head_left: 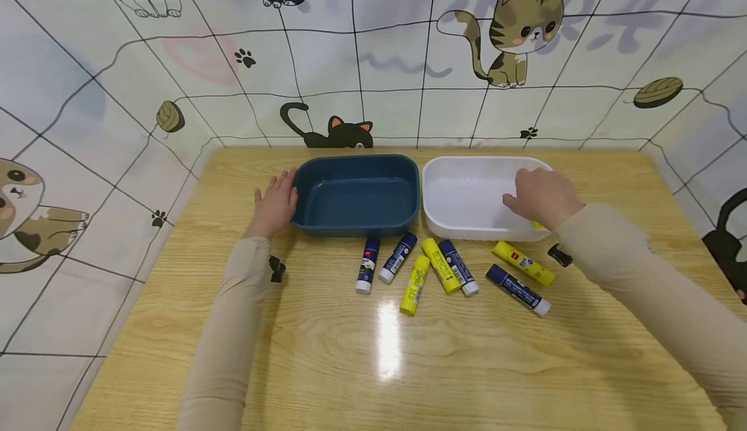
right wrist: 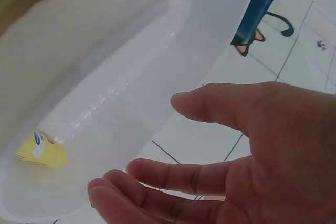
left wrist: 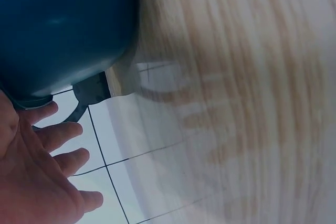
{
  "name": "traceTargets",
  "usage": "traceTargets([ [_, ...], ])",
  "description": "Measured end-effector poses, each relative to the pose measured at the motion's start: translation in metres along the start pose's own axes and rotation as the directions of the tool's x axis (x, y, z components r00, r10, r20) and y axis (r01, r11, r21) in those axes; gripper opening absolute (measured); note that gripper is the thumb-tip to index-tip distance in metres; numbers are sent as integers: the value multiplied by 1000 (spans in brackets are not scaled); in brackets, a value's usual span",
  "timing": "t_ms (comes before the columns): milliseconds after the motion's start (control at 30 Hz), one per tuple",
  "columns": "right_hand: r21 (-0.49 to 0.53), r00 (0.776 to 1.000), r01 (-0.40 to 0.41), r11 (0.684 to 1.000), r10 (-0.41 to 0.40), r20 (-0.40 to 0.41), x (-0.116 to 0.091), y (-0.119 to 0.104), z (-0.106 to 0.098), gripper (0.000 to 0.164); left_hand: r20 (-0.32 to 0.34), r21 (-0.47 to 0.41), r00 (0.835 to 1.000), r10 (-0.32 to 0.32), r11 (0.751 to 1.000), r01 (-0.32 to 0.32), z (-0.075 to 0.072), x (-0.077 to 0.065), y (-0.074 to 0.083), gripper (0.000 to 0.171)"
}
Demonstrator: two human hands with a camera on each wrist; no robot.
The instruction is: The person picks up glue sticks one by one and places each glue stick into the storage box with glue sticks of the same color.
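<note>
My left hand (head_left: pixel 275 203) rests at the left end of a dark blue plastic bin (head_left: pixel 356 203), its fingers loosely spread along the rim. To the right, my right hand (head_left: pixel 543 194) hovers over the right end of a white plastic bin (head_left: pixel 461 199). In the right wrist view, nothing is between its thumb and bent fingers. A yellow glue stick (right wrist: pixel 44 153) lies inside that white bin, below the fingers. On the table just in front of the bins lie more glue sticks, some yellow (head_left: pixel 414 285), others navy with white ends (head_left: pixel 367 266).
The wooden table (head_left: pixel 327 353) backs onto a cat-patterned cloth (head_left: pixel 397 61) that also rises at both sides. The two bins stand side by side, almost touching. Near the right forearm lie a yellow glue stick (head_left: pixel 523 263) and a navy one (head_left: pixel 518 290).
</note>
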State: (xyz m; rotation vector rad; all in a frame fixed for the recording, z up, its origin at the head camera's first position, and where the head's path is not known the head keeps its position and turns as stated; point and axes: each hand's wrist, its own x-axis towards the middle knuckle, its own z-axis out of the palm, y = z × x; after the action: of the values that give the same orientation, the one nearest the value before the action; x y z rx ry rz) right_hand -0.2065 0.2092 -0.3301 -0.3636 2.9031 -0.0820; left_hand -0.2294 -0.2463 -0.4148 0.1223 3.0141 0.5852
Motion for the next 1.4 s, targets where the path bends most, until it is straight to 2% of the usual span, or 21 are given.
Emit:
traceTargets([
  [100,-2,998,37,999,-37,-42,-17,0,4,33,-3,-12,1000,5,1000,-5,0,0,1,51],
  [300,-16,994,57,998,-59,-97,-47,1,15,37,-4,-19,1000,8,1000,-8,-1,1,4,51],
  [533,15,994,76,997,-75,-79,-69,9,31,37,22,-76,1000,17,997,-15,-5,1,2,52],
  [633,32,995,76,997,-74,-72,-73,13,39,37,14,-92,1000,27,995,-25,-7,1,1,52],
  [933,74,996,58,996,-53,-67,-83,17,51,31,-77,-101,997,15,995,-23,-5,4,-1,49],
  [1067,84,997,52,995,-47,-64,-84,18,55,29,-76,-111,997,17,994,-26,-4,6,-1,49],
  [1300,66,999,36,997,-36,10,-82,23,62,29,-44,-127,999,19,992,-24,-4,7,1,49],
  [1400,54,999,34,998,-35,17,-81,25,66,28,-39,-139,999,24,990,-29,-5,8,1,49],
])
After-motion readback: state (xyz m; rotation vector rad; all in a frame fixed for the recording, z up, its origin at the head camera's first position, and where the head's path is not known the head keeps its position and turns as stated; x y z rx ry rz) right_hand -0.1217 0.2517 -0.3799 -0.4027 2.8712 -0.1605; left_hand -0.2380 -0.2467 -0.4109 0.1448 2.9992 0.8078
